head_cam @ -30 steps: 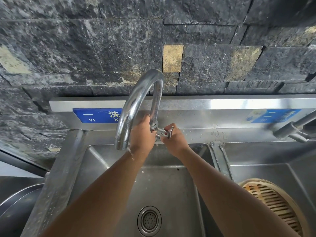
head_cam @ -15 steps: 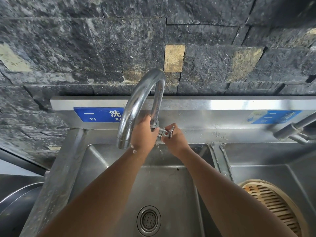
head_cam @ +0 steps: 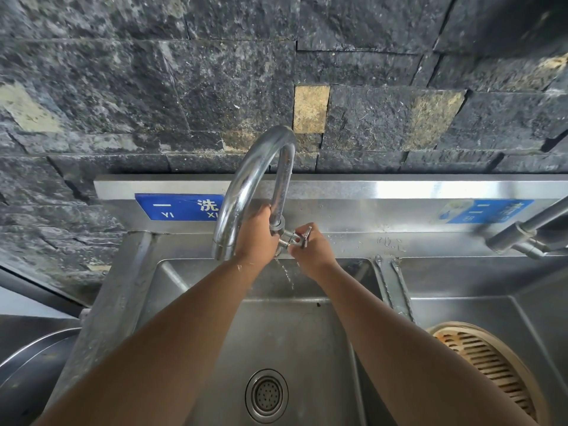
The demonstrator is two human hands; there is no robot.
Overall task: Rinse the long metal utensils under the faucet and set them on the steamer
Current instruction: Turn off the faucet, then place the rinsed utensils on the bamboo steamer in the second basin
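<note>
Both arms stretched to the sink's back edge. Left hand clenched around the base of the gooseneck faucet; right hand grasping its cross-shaped tap handle. Thin trickle of water falling below the valve into the left basin, above the drain strainer. Bamboo steamer in the right basin, by its front edge.
</note>
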